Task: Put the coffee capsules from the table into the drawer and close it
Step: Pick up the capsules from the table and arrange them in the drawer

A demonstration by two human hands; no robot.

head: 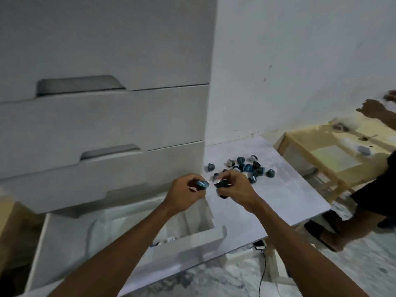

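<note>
Several dark blue and black coffee capsules (pixel 246 168) lie in a loose pile on the grey table (pixel 285 196), right of the white chest of drawers. The bottom drawer (pixel 132 260) is pulled open, and a few small items show near its front wall. My left hand (pixel 184 195) grips a blue capsule (pixel 202 185) above the drawer's right rear corner. My right hand (pixel 232 187) holds dark capsules (pixel 221 184) at the table's left edge, close to the left hand.
The chest's upper drawers (pixel 102 118) are closed. Another person's arm and legs (pixel 377 189) are at the right, by a low wooden table (pixel 334 155) with small items. A phone with a cable (pixel 260 245) lies on the floor under the grey table.
</note>
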